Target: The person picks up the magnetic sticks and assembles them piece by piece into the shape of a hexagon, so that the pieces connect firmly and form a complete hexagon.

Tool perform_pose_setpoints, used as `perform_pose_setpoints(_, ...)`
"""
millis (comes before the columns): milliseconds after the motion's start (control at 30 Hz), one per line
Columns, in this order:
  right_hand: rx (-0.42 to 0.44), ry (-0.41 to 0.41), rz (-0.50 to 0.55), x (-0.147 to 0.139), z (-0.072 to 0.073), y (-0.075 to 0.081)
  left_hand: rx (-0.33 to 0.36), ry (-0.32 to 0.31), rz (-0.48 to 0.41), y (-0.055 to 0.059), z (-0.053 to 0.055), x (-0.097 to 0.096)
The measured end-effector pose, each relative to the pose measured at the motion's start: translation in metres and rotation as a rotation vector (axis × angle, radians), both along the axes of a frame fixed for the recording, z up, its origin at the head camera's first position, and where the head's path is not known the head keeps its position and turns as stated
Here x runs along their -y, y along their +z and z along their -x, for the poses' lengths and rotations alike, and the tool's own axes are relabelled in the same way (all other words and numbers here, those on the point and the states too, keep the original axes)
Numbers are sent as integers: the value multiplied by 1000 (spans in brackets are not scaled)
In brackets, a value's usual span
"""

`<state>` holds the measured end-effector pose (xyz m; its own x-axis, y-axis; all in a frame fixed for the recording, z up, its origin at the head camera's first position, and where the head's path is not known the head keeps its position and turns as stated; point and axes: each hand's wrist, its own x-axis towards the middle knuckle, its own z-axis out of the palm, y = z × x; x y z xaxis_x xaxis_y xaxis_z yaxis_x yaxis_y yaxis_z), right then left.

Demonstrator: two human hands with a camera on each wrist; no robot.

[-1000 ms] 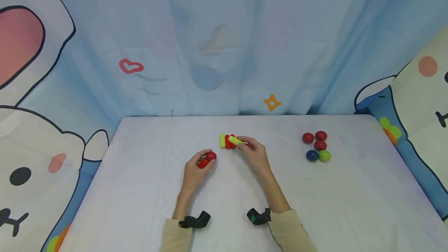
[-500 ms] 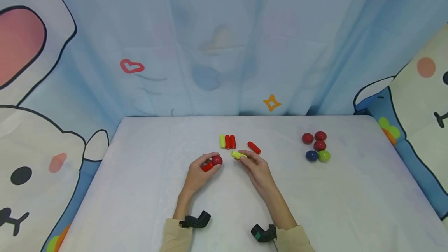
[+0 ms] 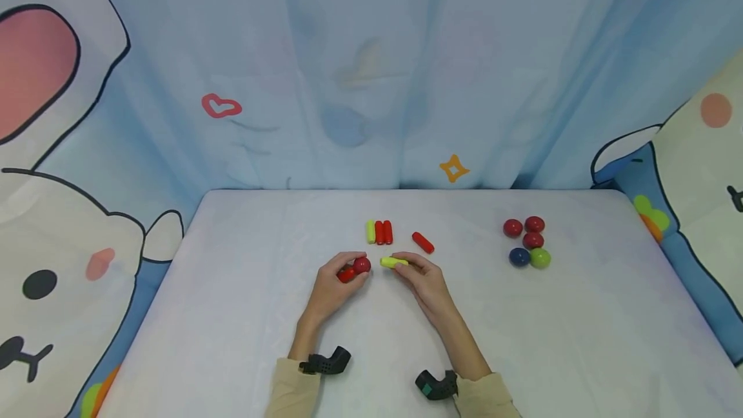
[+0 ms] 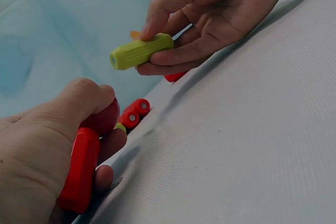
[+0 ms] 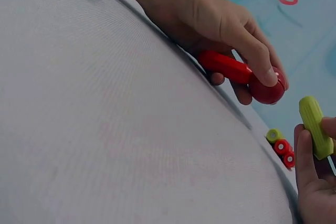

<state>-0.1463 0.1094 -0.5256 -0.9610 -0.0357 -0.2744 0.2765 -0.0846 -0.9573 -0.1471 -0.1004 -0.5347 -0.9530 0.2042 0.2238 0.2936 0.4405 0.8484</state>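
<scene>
My left hand (image 3: 329, 289) pinches a dark red ball (image 3: 362, 265) between thumb and fingers. A red ribbed rod (image 5: 226, 66) sits end-on against that ball, inside the same hand. Opposite, my right hand (image 3: 431, 286) holds a yellow-green ribbed rod (image 4: 136, 52) by one end. The rod's free end points at the red ball, with a small gap between them. Beyond the hands, a yellow-green rod (image 3: 370, 231) and two red rods (image 3: 384, 232) lie side by side. Another red rod (image 3: 423, 242) lies slanted past my right fingertips.
At the back right of the white table (image 3: 580, 328) is a cluster of balls: several red (image 3: 533, 240), one blue (image 3: 519, 257) and one green (image 3: 540, 258). A blue patterned curtain (image 3: 360, 82) hangs behind the table.
My right hand has drawn the yellow-green rod back from the row of rods, uncovering the slanted red rod. My left hand has shifted slightly right with the ball and red rod.
</scene>
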Motion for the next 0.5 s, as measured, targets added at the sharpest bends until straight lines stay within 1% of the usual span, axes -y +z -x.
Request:
perform_pose_setpoints(100, -18, 11, -70, 0, -1, -1, 15, 1, 10, 0, 0, -1)
perform_pose_setpoints(300, -37, 26, -143, 0, -3, -1, 36, -12, -10, 0, -3, -3)
perform_pose_setpoints(400, -29, 27, -154, 4, -1, -1, 47, -27, -4, 0, -1, 1)
perform_pose_setpoints(500, -29, 27, -146, 6, 1, -2, 41, -40, 11, 0, 1, 3)
